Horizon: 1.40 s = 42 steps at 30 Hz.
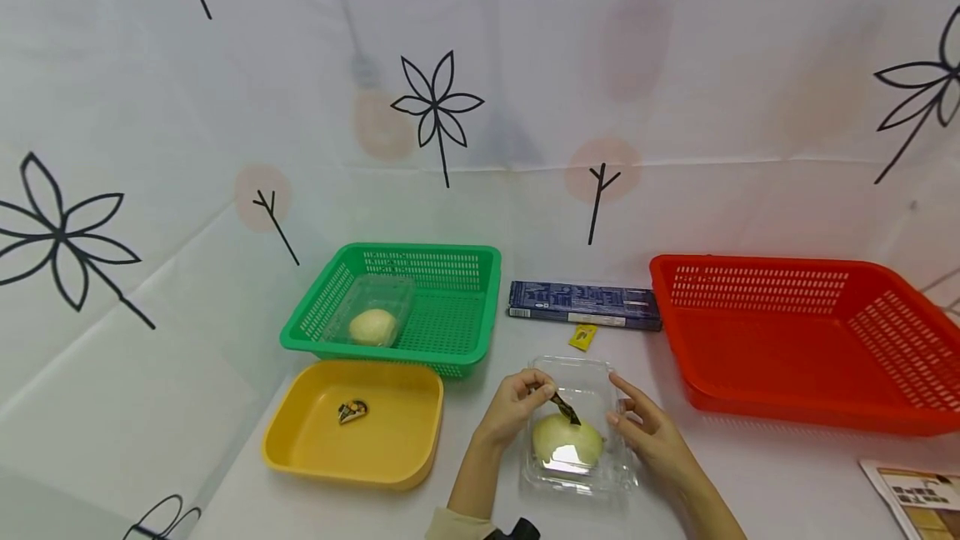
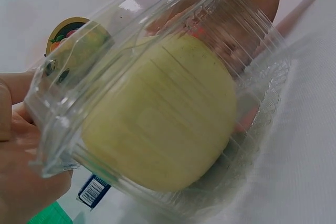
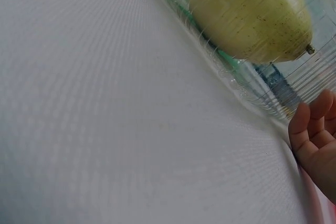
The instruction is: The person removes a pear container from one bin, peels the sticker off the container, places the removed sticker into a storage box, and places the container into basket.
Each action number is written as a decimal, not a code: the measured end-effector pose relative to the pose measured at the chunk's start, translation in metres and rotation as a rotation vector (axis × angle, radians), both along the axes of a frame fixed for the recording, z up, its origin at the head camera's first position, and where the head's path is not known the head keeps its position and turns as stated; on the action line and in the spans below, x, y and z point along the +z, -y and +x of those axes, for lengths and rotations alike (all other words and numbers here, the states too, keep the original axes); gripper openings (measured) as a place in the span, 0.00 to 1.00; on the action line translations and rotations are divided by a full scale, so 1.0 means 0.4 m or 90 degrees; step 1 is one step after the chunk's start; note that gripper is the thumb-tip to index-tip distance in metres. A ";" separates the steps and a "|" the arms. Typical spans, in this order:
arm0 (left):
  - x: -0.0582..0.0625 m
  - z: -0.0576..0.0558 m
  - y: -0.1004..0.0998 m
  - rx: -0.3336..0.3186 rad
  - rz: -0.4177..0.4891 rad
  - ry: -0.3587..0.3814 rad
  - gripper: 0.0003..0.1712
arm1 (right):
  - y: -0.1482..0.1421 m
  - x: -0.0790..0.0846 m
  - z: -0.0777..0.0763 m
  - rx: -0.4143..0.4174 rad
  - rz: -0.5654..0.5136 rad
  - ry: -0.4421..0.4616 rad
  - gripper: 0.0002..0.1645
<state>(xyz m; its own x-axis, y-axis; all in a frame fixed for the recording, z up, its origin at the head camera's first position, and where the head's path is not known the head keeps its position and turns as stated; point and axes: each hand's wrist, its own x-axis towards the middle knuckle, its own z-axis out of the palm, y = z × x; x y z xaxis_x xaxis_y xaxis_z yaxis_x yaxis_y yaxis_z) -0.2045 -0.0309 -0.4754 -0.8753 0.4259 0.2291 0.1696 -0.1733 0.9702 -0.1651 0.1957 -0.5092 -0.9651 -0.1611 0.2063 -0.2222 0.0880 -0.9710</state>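
A pale yellow-green melon [image 1: 567, 442] lies inside a clear plastic clamshell box [image 1: 576, 369] on the white table. Between thumb and fingers, my left hand [image 1: 517, 402] pinches a dark fruit-printed sticker [image 1: 566, 408] over the melon. The sticker's round edge and fruit picture show in the left wrist view, partly through the clear plastic. At the box's right side is my right hand [image 1: 652, 436], its index finger extended and its fingertips touching the plastic. In the right wrist view its fingers [image 3: 320, 111] are bent beside the ribbed wall.
A yellow tray [image 1: 352, 469] at left holds another dark sticker [image 1: 352, 412]. Behind it, a green basket [image 1: 457, 315] contains a boxed melon [image 1: 372, 327]. A blue box [image 1: 585, 304] and yellow packet [image 1: 582, 337] lie beyond. A red basket [image 1: 765, 348] and printed sheet [image 1: 918, 498] are right.
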 end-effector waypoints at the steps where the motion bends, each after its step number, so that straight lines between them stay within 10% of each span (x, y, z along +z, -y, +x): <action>1: 0.000 0.000 0.001 0.000 0.000 0.001 0.13 | 0.000 0.000 0.000 0.000 0.000 -0.001 0.34; 42: 0.003 -0.002 0.008 -0.010 0.019 0.047 0.17 | 0.008 0.003 0.008 -0.039 -0.004 0.072 0.33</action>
